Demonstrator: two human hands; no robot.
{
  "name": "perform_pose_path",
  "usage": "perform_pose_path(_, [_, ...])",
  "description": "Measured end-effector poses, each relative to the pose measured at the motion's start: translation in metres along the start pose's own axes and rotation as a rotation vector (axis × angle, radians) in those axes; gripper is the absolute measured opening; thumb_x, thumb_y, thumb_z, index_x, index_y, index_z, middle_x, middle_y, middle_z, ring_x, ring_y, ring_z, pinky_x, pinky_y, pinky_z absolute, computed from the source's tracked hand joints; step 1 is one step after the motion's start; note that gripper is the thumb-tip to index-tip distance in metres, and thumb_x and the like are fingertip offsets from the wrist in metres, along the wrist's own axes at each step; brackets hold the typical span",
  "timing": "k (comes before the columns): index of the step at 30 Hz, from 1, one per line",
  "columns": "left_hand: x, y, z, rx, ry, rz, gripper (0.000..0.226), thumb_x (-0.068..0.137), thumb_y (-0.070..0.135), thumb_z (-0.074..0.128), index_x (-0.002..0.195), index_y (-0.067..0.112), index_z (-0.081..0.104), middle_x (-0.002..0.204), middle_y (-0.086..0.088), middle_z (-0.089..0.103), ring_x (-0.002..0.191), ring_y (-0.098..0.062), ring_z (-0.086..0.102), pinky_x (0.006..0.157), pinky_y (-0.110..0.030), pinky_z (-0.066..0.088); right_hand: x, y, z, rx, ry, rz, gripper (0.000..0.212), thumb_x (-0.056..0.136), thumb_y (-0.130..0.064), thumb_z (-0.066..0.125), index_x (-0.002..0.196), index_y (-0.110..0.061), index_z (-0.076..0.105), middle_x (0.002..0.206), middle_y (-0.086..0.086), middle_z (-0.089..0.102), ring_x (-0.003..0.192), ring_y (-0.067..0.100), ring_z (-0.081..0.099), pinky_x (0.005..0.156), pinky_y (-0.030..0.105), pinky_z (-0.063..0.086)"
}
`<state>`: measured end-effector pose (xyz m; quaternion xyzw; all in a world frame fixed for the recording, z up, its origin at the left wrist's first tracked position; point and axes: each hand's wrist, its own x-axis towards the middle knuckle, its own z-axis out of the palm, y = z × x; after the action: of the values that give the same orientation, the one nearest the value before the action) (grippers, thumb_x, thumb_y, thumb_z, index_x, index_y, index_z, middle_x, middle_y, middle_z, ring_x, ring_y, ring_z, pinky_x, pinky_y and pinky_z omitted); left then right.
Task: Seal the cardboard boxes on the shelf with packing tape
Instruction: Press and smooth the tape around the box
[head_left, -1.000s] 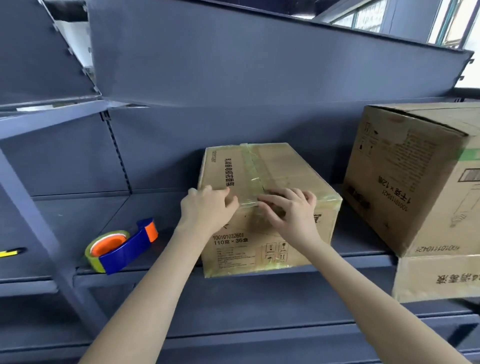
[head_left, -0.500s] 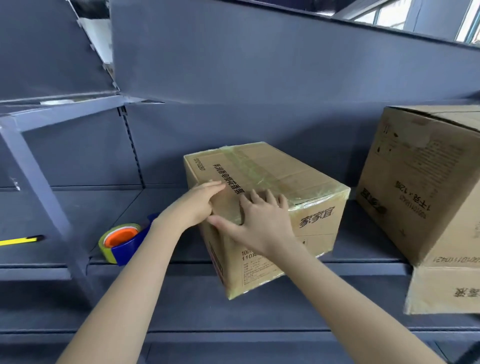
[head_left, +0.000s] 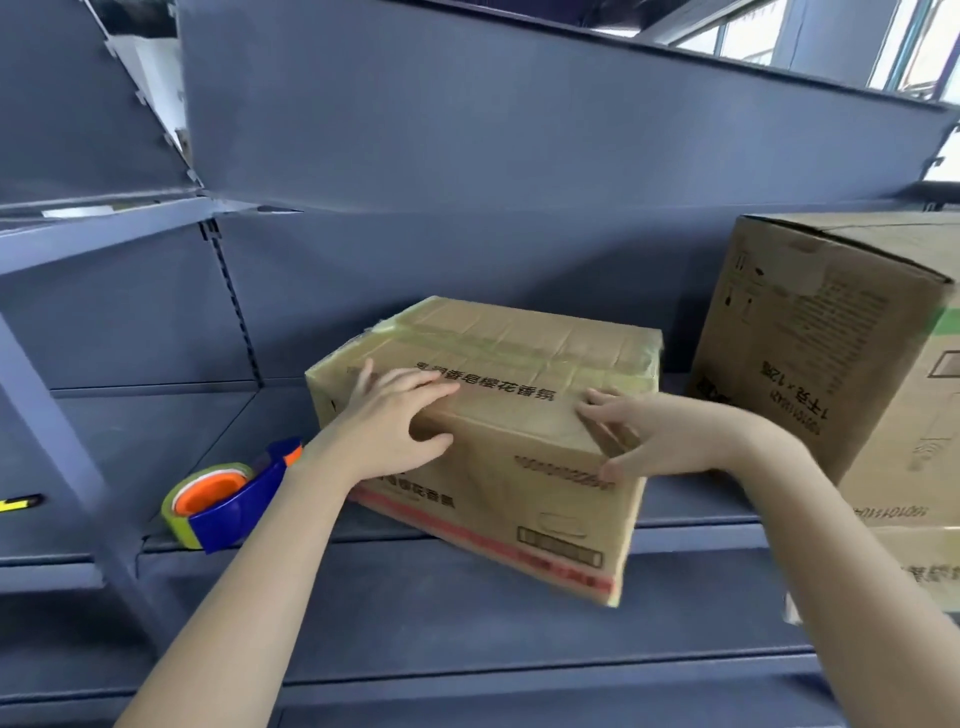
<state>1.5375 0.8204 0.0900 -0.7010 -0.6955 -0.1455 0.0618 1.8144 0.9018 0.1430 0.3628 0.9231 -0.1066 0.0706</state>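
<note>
While left hand (head_left: 387, 423) and right hand (head_left: 662, 439) clasp its top front edge, taped carton (head_left: 519, 457) judged stiff, light; hold nine and three o'clock ends.

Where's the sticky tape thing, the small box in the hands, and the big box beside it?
tape dispenser (head_left: 213, 492), head view, on the orange core of its roll.
small box (head_left: 519, 462), head view, on its front face between the hands.
big box (head_left: 810, 353), head view, on its printed left side.

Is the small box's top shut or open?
Shut: the small box has its flaps flat, with tape along the top seam.
</note>
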Motion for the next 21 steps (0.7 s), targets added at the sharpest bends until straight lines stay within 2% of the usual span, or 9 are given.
perform_pose_path(2, [0.002, 0.002, 0.002, 0.021, -0.01, -0.059, 0.065, 0.084, 0.06, 0.045, 0.142, 0.037, 0.029, 0.15, 0.014, 0.026, 0.137, -0.007, 0.016, 0.114, -0.044, 0.0, 0.0, 0.007, -0.002, -0.03, 0.079, 0.024, 0.032, 0.082, -0.026, 0.056, 0.113, -0.02, 0.054, 0.13, 0.002, 0.051, 0.122, 0.028, 0.046, 0.099, 0.039, 0.041])
perform_pose_path(3, [0.002, 0.007, 0.004, 0.05, 0.005, -0.075, 0.066, 0.084, 0.063, 0.042, 0.143, 0.036, 0.028, 0.149, 0.014, 0.027, 0.135, -0.009, 0.018, 0.113, -0.043, 0.008, 0.005, 0.006, 0.002, -0.089, 0.132, 0.026, 0.02, 0.081, -0.025, 0.054, 0.101, -0.024, 0.053, 0.122, 0.001, 0.053, 0.119, 0.029, 0.047, 0.097, 0.04, 0.042])
perform_pose_path(4, [0.002, 0.013, 0.006, 0.1, 0.029, -0.085, 0.068, 0.084, 0.065, 0.039, 0.143, 0.035, 0.028, 0.148, 0.013, 0.028, 0.133, -0.011, 0.021, 0.11, -0.043, 0.015, 0.011, 0.003, 0.008, -0.13, 0.166, 0.016, 0.023, 0.082, -0.026, 0.051, 0.106, -0.025, 0.051, 0.127, 0.003, 0.05, 0.125, 0.032, 0.042, 0.101, 0.042, 0.037])
perform_pose_path(5, [0.003, 0.019, 0.008, 0.155, 0.057, -0.092, 0.068, 0.084, 0.065, 0.037, 0.143, 0.032, 0.028, 0.147, 0.012, 0.031, 0.131, -0.014, 0.024, 0.107, -0.043, 0.021, 0.018, -0.002, 0.016, -0.141, 0.182, -0.002, 0.039, 0.085, -0.031, 0.049, 0.124, -0.024, 0.046, 0.14, 0.004, 0.041, 0.134, 0.033, 0.031, 0.109, 0.046, 0.028])
perform_pose_path(6, [0.003, 0.025, 0.01, 0.196, 0.082, -0.099, 0.068, 0.085, 0.065, 0.036, 0.143, 0.03, 0.028, 0.146, 0.009, 0.033, 0.129, -0.015, 0.026, 0.105, -0.043, 0.025, 0.026, -0.007, 0.024, -0.137, 0.198, -0.011, 0.055, 0.089, -0.04, 0.046, 0.14, -0.026, 0.032, 0.151, 0.003, 0.028, 0.14, 0.033, 0.019, 0.113, 0.05, 0.017])
perform_pose_path(8, [0.003, 0.035, 0.013, 0.228, 0.123, -0.121, 0.067, 0.087, 0.062, 0.036, 0.143, 0.026, 0.029, 0.145, 0.006, 0.036, 0.128, -0.017, 0.029, 0.103, -0.043, 0.028, 0.04, -0.016, 0.033, -0.136, 0.29, -0.04, 0.063, 0.091, -0.058, 0.034, 0.147, -0.035, 0.015, 0.156, 0.0, 0.014, 0.143, 0.031, 0.007, 0.114, 0.054, 0.006])
perform_pose_path(13, [-0.003, 0.043, 0.012, 0.299, 0.207, -0.121, 0.065, 0.086, 0.063, 0.037, 0.138, 0.023, 0.041, 0.13, 0.005, 0.05, 0.117, -0.017, 0.039, 0.093, -0.039, 0.033, 0.056, -0.003, 0.033, -0.114, 0.354, -0.164, 0.06, 0.085, -0.068, 0.022, 0.142, -0.049, 0.018, 0.154, -0.01, 0.018, 0.144, 0.021, 0.009, 0.114, 0.048, 0.007])
perform_pose_path(17, [-0.007, 0.055, 0.015, 0.301, 0.323, -0.097, 0.071, 0.077, 0.07, 0.036, 0.116, 0.017, 0.063, 0.099, 0.002, 0.061, 0.096, -0.022, 0.049, 0.078, -0.037, 0.04, 0.057, 0.019, 0.023, 0.034, 0.367, -0.297, 0.055, 0.083, -0.062, 0.044, 0.135, -0.048, 0.034, 0.148, -0.018, 0.027, 0.142, 0.013, 0.016, 0.117, 0.04, 0.01])
perform_pose_path(21, [-0.008, 0.059, 0.022, 0.259, 0.369, -0.144, 0.072, 0.077, 0.072, 0.034, 0.112, 0.017, 0.064, 0.096, 0.001, 0.059, 0.09, -0.024, 0.047, 0.077, -0.038, 0.044, 0.059, 0.026, 0.019, 0.066, 0.395, -0.317, 0.053, 0.082, -0.057, 0.052, 0.132, -0.045, 0.042, 0.145, -0.02, 0.033, 0.14, 0.011, 0.023, 0.115, 0.04, 0.017])
